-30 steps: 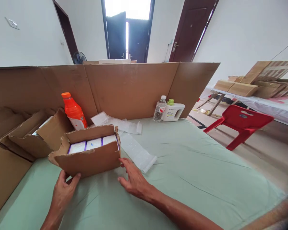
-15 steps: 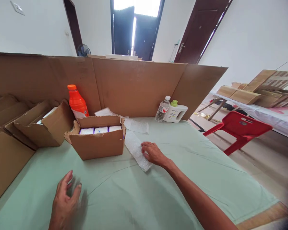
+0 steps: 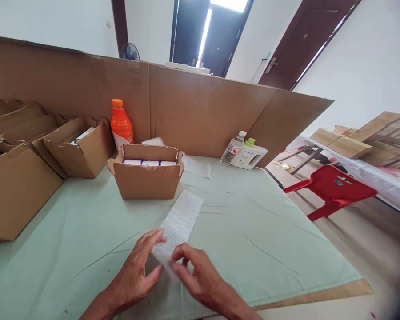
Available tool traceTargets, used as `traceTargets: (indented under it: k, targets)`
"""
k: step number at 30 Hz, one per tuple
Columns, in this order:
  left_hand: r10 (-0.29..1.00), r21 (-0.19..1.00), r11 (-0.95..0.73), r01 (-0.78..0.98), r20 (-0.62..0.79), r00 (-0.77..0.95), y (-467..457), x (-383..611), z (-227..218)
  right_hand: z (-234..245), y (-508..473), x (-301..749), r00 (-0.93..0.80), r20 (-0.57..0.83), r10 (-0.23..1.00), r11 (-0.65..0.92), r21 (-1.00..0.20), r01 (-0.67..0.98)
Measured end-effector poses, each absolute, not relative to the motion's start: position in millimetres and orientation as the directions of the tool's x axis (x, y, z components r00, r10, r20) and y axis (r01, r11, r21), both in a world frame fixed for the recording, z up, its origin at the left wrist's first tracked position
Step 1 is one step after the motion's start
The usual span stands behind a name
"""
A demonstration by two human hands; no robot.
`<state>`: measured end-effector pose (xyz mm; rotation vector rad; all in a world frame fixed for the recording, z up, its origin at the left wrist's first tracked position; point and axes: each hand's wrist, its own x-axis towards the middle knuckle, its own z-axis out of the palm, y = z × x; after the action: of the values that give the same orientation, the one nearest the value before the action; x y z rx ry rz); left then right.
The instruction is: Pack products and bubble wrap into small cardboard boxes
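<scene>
Head camera, forward-and-down view.
Worn on the person's head, it looks over the left hand [image 3: 136,266] and right hand [image 3: 202,273], close at the lower edge, across the cloth-covered table [image 3: 240,222] toward the cardboard partition [image 3: 190,111].

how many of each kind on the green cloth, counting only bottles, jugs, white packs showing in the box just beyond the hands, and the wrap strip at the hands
Bottles (orange bottle, clear bottle): 2
White jug: 1
White packs showing in the box: 3
Wrap strip at the hands (left hand, right hand): 1
Total: 7
</scene>
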<state>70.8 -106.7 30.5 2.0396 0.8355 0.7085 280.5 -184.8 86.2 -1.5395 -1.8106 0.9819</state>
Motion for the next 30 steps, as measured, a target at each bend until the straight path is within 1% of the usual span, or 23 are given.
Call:
traceTargets:
  k: [3,4,6,8,11,13,15,17,19,20,21,23,26,28,30]
  targets:
    - [0.742,0.845,-0.438,0.307,0.148,0.654,-95,44,27,82,-191,263,-0.364,-0.131,0.922,0.055,-0.887,0.458]
    - [0.756,0.842,-0.425,0.331,0.129,0.642,-87,31,28,84,-190,265,-0.38,-0.134,0.915,0.057,-0.891,0.451]
    - [0.818,0.837,-0.368,0.404,0.085,0.569,-72,-1,32,86,-179,277,-0.304,-0.09,0.949,0.071,-0.874,0.481]
    - [0.892,0.834,-0.286,0.472,0.052,0.448,-61,-34,38,84,-162,298,-0.162,-0.006,0.987,0.085,-0.831,0.55]
    - [0.959,0.835,-0.183,0.52,0.034,0.282,-57,-72,41,72,-131,328,0.038,0.095,0.995,0.043,-0.725,0.687]
    - [0.974,0.84,-0.14,0.524,0.022,0.225,-63,-87,38,60,-113,339,0.096,0.115,0.989,-0.005,-0.616,0.788]
    - [0.983,0.842,-0.111,0.528,0.014,0.184,-73,-93,35,49,-98,339,0.098,0.09,0.991,-0.045,-0.469,0.882]
    - [0.991,0.831,-0.11,0.546,0.047,0.128,-85,-90,37,40,-87,333,0.075,0.052,0.996,-0.054,-0.331,0.942]
    - [0.987,0.803,-0.158,0.575,0.123,0.098,-96,-80,46,31,-80,324,0.051,0.057,0.997,-0.035,-0.255,0.966]
    - [0.978,0.783,-0.208,0.586,0.165,0.127,-100,-72,54,27,-77,320,0.036,0.074,0.997,-0.016,-0.247,0.969]
    - [0.961,0.758,-0.275,0.592,0.202,0.188,-102,-64,62,23,-75,316,0.026,0.095,0.995,0.0,-0.257,0.966]
    - [0.9,0.693,-0.423,0.584,0.244,0.362,-101,-45,75,17,-72,311,0.028,0.138,0.99,0.02,-0.334,0.942]
    - [0.791,0.592,-0.576,0.564,0.229,0.567,-86,-20,79,15,-72,309,0.073,0.165,0.984,0.027,-0.538,0.842]
    - [0.749,0.558,-0.612,0.561,0.18,0.638,-75,-9,72,21,-78,312,0.096,0.14,0.985,0.018,-0.646,0.763]
    - [0.751,0.522,-0.622,0.583,0.187,0.634,-69,0,63,30,-87,315,0.119,0.088,0.989,-0.014,-0.747,0.664]
